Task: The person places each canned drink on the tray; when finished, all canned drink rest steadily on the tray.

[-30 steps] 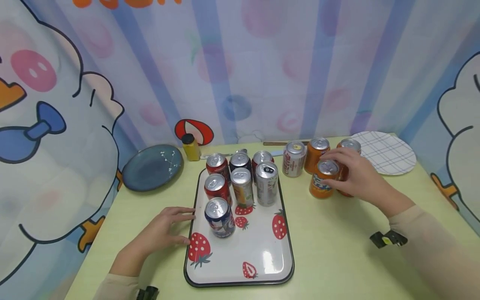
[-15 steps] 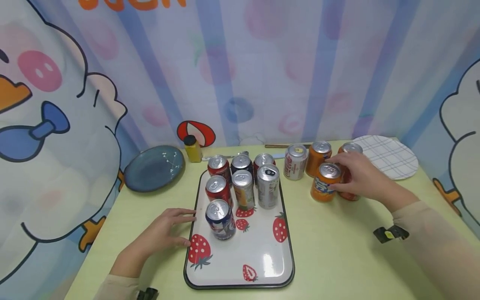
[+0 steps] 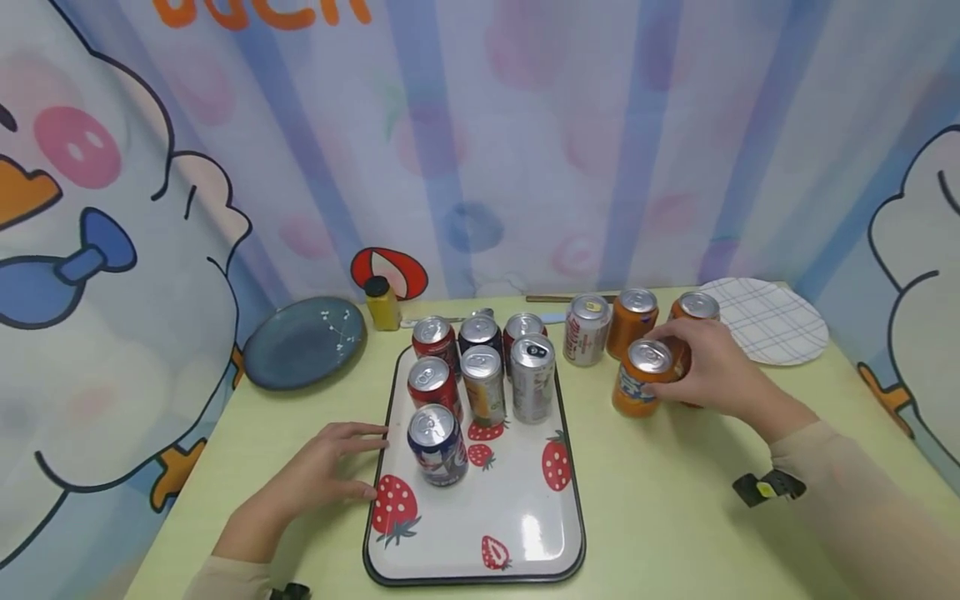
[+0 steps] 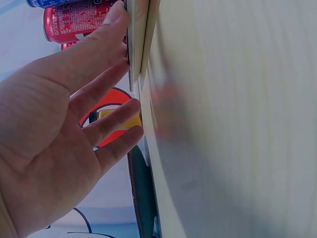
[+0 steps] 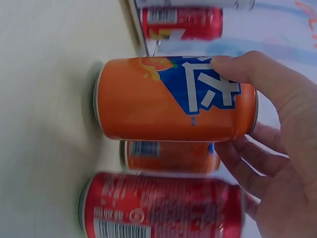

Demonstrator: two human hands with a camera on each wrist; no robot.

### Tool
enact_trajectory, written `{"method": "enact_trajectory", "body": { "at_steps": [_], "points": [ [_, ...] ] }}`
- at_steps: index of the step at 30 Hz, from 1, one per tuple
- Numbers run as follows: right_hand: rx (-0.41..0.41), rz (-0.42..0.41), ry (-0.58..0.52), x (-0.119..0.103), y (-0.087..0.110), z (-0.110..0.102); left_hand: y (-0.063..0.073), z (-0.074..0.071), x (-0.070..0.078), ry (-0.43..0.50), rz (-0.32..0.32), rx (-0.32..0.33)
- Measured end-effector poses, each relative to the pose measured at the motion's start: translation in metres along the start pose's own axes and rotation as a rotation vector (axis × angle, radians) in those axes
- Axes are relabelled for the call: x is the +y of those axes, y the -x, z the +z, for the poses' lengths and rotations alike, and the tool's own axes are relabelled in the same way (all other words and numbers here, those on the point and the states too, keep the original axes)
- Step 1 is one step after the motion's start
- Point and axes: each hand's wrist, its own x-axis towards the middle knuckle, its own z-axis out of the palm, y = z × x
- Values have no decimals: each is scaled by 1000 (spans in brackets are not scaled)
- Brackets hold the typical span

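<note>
My right hand grips an orange soda can near its top, thumb on one side and fingers on the other. In the right wrist view the orange soda can shows a blue label, with the thumb over its upper part. A red can is close beside it, mostly hidden by the hand in the head view. My left hand rests at the left rim of the white strawberry tray, fingers extended and touching the edge. The left wrist view shows the left palm with nothing in it.
Several cans stand on the tray, a blue can nearest the front. Right of it are a silver-white cola can and more orange cans. A dark plate, yellow bottle and checked round mat lie at the back.
My right hand has closed its fingers around the orange soda can, which has shifted slightly left and toward me. The left hand stays at the tray's edge.
</note>
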Motion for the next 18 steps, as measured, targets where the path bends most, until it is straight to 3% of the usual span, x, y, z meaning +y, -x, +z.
{"method": "enact_trajectory", "body": {
  "at_steps": [11,18],
  "points": [
    [54,-5,-84,-54,20,5,-1,1,5,-7,-53,-18],
    [88,14,-164,-96,24,20,-2,-1,5,-12,-63,-30]
  ]
}}
